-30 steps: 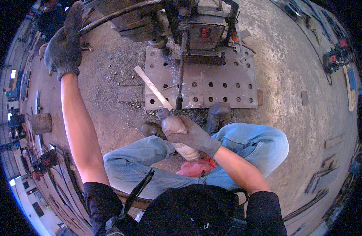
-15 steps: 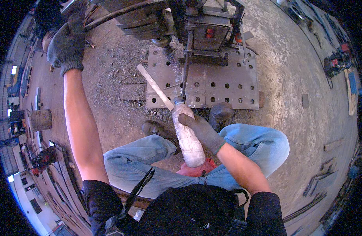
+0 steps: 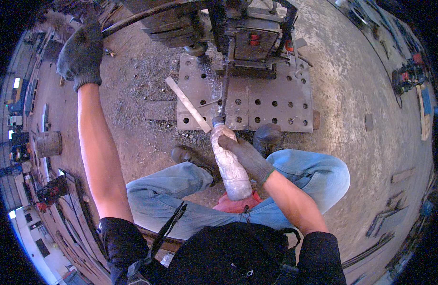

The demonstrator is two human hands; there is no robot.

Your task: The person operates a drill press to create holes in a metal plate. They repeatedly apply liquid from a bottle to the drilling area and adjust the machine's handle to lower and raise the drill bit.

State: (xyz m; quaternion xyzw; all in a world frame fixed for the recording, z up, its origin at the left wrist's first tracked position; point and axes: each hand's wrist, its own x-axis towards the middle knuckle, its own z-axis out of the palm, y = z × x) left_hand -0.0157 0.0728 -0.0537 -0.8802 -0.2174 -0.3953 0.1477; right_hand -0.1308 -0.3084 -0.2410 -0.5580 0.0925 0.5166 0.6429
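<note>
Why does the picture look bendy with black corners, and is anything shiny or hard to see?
In the head view, the fisheye lens bends straight edges near the rim, leaving grainy black corners; in the head view, the floor has pale, bright patches at right; also in the head view, the gloved left hand looks dark, its fingers hard to make out.

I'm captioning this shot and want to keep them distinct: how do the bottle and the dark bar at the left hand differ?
The bottle is pale and thick; the bar is dark and slim. The bottle narrows to a neck, while the bar is rod-like. The right hand grips the bottle; the bar meets the left hand. Both are at gloved hands.
</note>
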